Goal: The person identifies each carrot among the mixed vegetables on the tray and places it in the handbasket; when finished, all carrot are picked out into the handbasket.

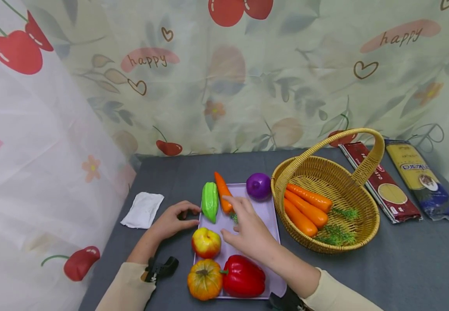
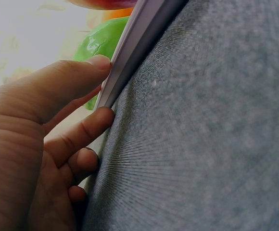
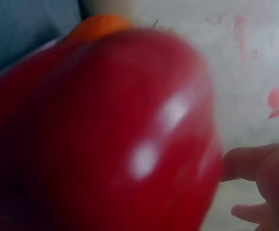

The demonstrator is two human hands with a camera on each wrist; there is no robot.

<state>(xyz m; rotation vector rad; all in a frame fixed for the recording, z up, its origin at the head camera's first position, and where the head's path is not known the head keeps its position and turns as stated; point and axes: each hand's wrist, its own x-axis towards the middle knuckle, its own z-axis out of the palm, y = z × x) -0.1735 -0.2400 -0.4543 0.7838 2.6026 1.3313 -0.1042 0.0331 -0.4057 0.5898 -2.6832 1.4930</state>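
Observation:
A lilac tray [image 1: 273,268] lies on the grey cloth. My left hand [image 1: 175,219] is at its left edge, thumb and fingertips right at the rim beside a green ridged vegetable [image 1: 210,201], which also shows in the left wrist view. Over the tray, my right hand [image 1: 248,229] reaches with fingers spread, holding nothing. Its fingertips overlap a carrot [image 1: 221,190] in the head view, hiding part of it. A red bell pepper [image 3: 110,130] fills most of the right wrist view. Nearer the front lie a yellow-red apple [image 1: 206,242] and a small pumpkin [image 1: 204,280].
At the tray's far right corner sits a purple onion [image 1: 258,186]. Right of it stands a wicker basket [image 1: 349,181] with a tall handle, holding several carrots [image 1: 306,209]. Two pasta packets [image 1: 384,185] lie beyond. A white packet [image 1: 143,210] is on the left.

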